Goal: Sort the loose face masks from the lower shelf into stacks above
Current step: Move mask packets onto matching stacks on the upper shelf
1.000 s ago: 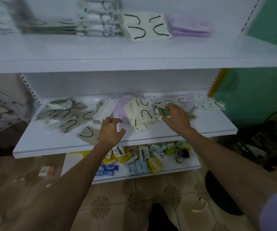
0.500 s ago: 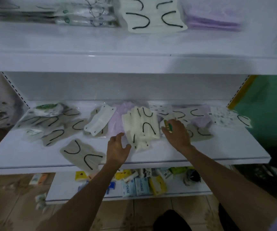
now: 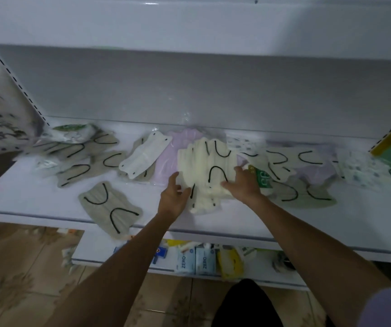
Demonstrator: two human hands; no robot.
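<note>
Loose face masks lie scattered on the white lower shelf. In the middle is a pile of cream masks with black ear loops. My left hand touches the pile's left edge with spread fingers. My right hand rests flat on the pile's right side. A green-and-white packet lies just right of that hand. A grey mask sits alone near the front edge. More grey masks lie at the left, a white mask and a lilac mask beside the pile.
Grey and lilac masks overlap at the right, with patterned masks beyond them. The underside and front lip of the shelf above fill the top. Small boxes stand on a lower shelf by the tiled floor.
The view dropped and closed in, so the stacks above are out of sight. Both hands moved inward onto the cream pile. The green packet left my right hand's fingers.
</note>
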